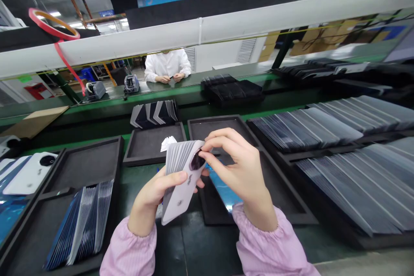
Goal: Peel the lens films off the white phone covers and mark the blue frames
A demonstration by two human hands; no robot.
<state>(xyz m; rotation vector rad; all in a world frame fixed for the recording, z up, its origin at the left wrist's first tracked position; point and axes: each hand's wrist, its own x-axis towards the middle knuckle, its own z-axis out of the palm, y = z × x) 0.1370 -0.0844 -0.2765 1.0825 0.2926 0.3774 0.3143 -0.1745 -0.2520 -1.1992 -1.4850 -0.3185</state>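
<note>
My left hand (155, 196) grips a fanned stack of white phone back covers (179, 172), thumb pressed on the front cover. A round dark camera opening shows near the stack's top. My right hand (231, 161) is curled over the upper edge of the stack, fingertips pinching at the camera opening of the front cover. A bit of white cloth (168, 142) pokes out behind the stack. Under my right hand, a blue-filmed piece (223, 189) lies in a black tray (284, 189).
Black trays (97, 155) surround me; the left one holds a row of upright covers (80, 224). Long rows of grey covers (349, 155) fill trays at the right. White covers (29, 174) lie far left. Across the green conveyor (97, 110) a person in white (167, 65) works.
</note>
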